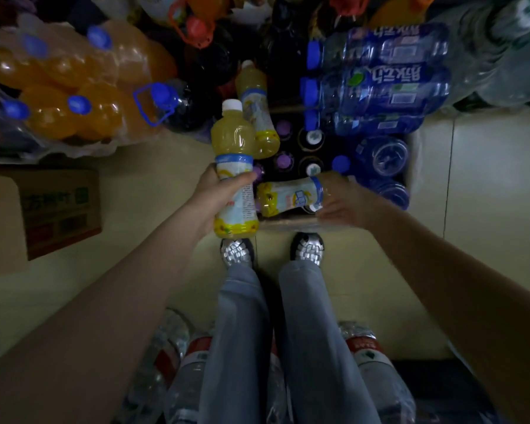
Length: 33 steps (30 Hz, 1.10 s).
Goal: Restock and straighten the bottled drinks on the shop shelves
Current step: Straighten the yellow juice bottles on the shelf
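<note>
Jeans-clad legs [242,332] nearest, silver woven shoes [237,251] on pale floor [487,185], clear water bottles [181,362] beside legs. Left hand [210,198] fingers wrapped round upright yellow juice bottle [234,175], white cap up. Right hand [340,206], blurred, fingers curled round second yellow juice bottle [289,195] lying sideways over open cardboard box [291,223] of capped bottles. 3rd juice bottle [256,108] lies tilted across box's far side. Blue-capped water bottles [377,75] stacked on box's right. Wrapped orange soda pack [65,87] far left.

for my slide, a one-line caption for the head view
Left hand and right hand each hold a yellow juice bottle over a box of drinks.
</note>
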### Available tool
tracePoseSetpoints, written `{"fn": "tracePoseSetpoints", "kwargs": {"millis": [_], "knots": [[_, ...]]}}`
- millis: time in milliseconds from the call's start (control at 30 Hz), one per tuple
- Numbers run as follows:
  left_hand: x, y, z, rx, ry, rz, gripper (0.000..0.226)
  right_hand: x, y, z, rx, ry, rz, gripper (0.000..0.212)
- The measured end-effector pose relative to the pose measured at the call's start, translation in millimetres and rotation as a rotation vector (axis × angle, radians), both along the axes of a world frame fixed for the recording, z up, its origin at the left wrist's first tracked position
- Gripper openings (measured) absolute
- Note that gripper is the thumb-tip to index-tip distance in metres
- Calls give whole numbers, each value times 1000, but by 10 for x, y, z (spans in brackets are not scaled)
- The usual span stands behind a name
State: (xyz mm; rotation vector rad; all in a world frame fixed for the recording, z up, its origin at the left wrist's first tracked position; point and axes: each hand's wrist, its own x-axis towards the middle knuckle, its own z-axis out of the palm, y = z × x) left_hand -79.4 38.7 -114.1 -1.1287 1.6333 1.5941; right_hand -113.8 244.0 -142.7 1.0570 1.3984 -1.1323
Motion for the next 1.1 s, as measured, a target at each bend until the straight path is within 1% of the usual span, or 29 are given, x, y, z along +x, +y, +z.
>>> {"fn": "tracePoseSetpoints", "kwargs": {"millis": [67, 100, 133, 167, 200, 233, 267, 367, 433, 467, 500, 567, 633, 667, 700, 767, 800, 900, 933, 1000, 1033, 1067, 1100], "knots": [[90, -87, -7, 5, -15, -33, 31, 214, -289, -204, 7, -70, -27, 54], [113, -113, -18, -2, -24, -38, 33, 284, -452, -283, 26, -64, -98, 57], [122, -123, -21, -6, -27, -35, 34, 316, -606, -347, 28, -54, -205, 53], [128, -133, -41, -6, -19, -29, 34, 330, -738, -415, -3, -34, -323, 45], [124, -136, -48, -4, -9, -22, 34, 345, -835, -490, -50, -8, -392, 33], [117, -144, -48, -5, 1, -17, 32, 352, -896, -534, -96, 26, -389, 22], [103, -147, -32, -9, 10, -11, 30, 350, -924, -551, -127, 49, -383, 18], [54, -158, 105, -22, 33, 26, 32, 241, -846, -364, -218, 12, -482, 18], [0, -180, 347, -26, 44, 69, 38, 119, -772, -21, -268, -40, -490, 21], [-38, -215, 521, -25, 54, 98, 37, 47, -766, 223, -286, -89, -501, 27], [-63, -269, 717, -19, 65, 120, 32, -24, -789, 505, -305, -126, -504, 29], [-112, -378, 1248, 2, 96, 151, 14, -163, -869, 1214, -371, -128, -476, 27], [-166, -523, 1931, 16, 161, 188, 8, -340, -995, 2034, -438, -48, -357, 16], [-188, -618, 2306, 14, 198, 211, 8, -457, -1070, 2454, -464, 5, -279, 15], [-210, -721, 2701, 14, 238, 232, 16, -568, -1163, 2899, -503, 58, -200, 15], [-287, -946, 3489, 12, 341, 266, 46, -818, -1379, 3783, -571, 212, -54, 8], [-340, -1072, 3834, 2, 395, 286, 52, -935, -1489, 4206, -617, 307, 11, 10], [-546, -1461, 4843, -48, 584, 317, 31, -1221, -1832, 5419, -740, 600, 169, 25], [-597, -1609, 5119, -79, 642, 321, 31, -1267, -1954, 5784, -783, 711, 218, 27], [-705, -1939, 5588, -112, 750, 318, 50, -1307, -2228, 6400, -825, 929, 296, 33], [-759, -2136, 5782, -126, 799, 304, 58, -1314, -2394, 6637, -820, 1048, 331, 39], [-795, -2327, 5974, -135, 852, 288, 58, -1321, -2580, 6821, -794, 1167, 365, 48], [-851, -2549, 6134, -157, 904, 274, 50, -1310, -2789, 6978, -749, 1284, 387, 53]]}}
